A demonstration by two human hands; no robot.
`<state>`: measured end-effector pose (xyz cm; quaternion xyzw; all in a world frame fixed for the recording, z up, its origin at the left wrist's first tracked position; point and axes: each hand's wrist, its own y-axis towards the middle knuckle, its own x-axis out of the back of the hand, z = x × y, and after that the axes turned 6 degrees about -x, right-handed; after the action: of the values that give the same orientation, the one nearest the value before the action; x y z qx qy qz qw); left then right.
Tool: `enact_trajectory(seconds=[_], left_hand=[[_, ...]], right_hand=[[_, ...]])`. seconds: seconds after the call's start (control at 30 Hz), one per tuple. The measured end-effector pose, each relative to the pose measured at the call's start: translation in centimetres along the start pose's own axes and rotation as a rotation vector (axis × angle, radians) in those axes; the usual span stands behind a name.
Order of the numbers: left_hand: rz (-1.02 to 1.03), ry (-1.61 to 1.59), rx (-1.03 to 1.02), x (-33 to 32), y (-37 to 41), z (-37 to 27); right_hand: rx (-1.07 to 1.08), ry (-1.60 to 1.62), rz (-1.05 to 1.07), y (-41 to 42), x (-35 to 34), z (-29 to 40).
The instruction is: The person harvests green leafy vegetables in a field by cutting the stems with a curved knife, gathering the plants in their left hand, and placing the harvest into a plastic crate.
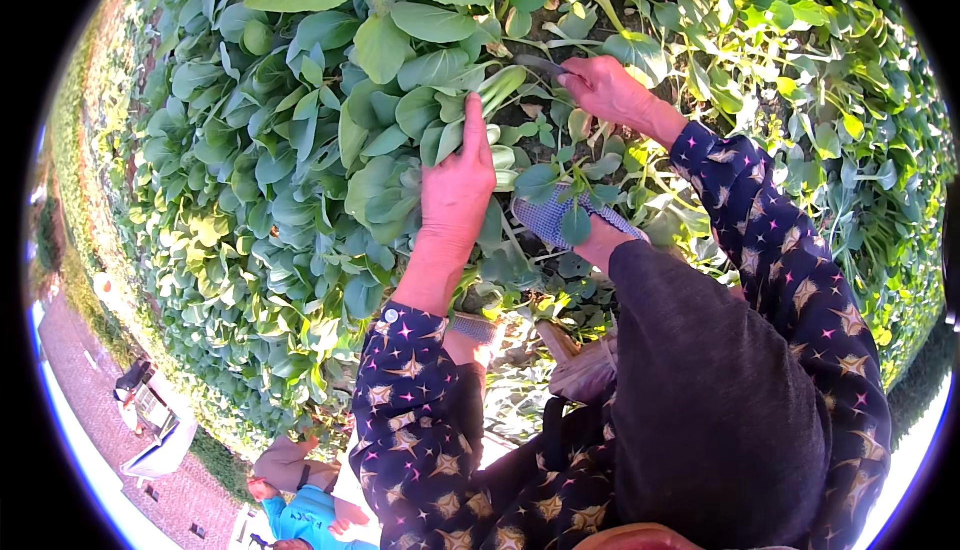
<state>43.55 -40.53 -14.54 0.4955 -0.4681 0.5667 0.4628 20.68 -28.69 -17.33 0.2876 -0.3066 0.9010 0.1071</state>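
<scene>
My left hand (457, 186) is wrapped round a bunch of bok choy (504, 86), its index finger stretched along the leaves. Pale green stalks point right, out of the grip. More pale stalk bases (504, 163) show just below that finger; whether they belong to the same bunch I cannot tell. In my right hand (609, 92) is the handle of a knife (536, 63), mostly hidden by the fingers. Its dark blade points left, close to the cut-end side of the stalks. Bare soil and a few loose leaves lie beneath the blade.
Dense leafy greens (277, 167) fill the left, with trampled yellowish plants (712, 54) at right. My checked shoe (551, 216) stands below the knife. A small wooden stool (581, 366) is under me. Behind are a person in a turquoise shirt (307, 516) and a paved road (82, 340).
</scene>
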Motion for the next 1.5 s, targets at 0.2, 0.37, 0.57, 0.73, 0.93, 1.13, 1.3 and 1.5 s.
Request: enact_trajectory(seconds=[0.2, 0.37, 0.57, 0.73, 0.93, 1.13, 1.3, 1.5], left_hand=[[0.117, -0.084, 0.05, 0.1, 0.5, 0.0], [-0.086, -0.199, 0.062, 1.0, -0.2, 1.4], [-0.289, -0.237, 0.152, 2.3, -2.2, -0.1], [-0.339, -0.151, 0.008, 3.8, -2.9, -1.3], [-0.257, -0.488, -0.08, 10.5, -2.6, -4.2], [-0.381, -1.491, 0.342, 13.4, 0.1, -3.1], [-0.19, -2.27, 0.528, 10.3, 2.8, -2.7], [-0.231, -2.697, 0.728, 6.3, 4.6, -5.6]], right_hand=[[0.03, -0.211, 0.059, -0.1, -0.3, -1.2], [-0.151, 0.245, -0.048, -3.7, 0.8, -1.4], [-0.22, 1.089, -0.037, -2.3, 0.0, 3.0], [-0.311, 1.211, 0.067, -3.3, 1.0, 6.4], [0.097, 1.132, -0.404, -8.8, 12.3, 3.6], [0.13, 0.546, -0.305, -11.9, 15.8, 6.1], [0.067, 0.578, -0.002, -10.0, 12.9, 8.8], [-0.207, 0.662, -0.036, -7.7, 8.8, 9.0]])
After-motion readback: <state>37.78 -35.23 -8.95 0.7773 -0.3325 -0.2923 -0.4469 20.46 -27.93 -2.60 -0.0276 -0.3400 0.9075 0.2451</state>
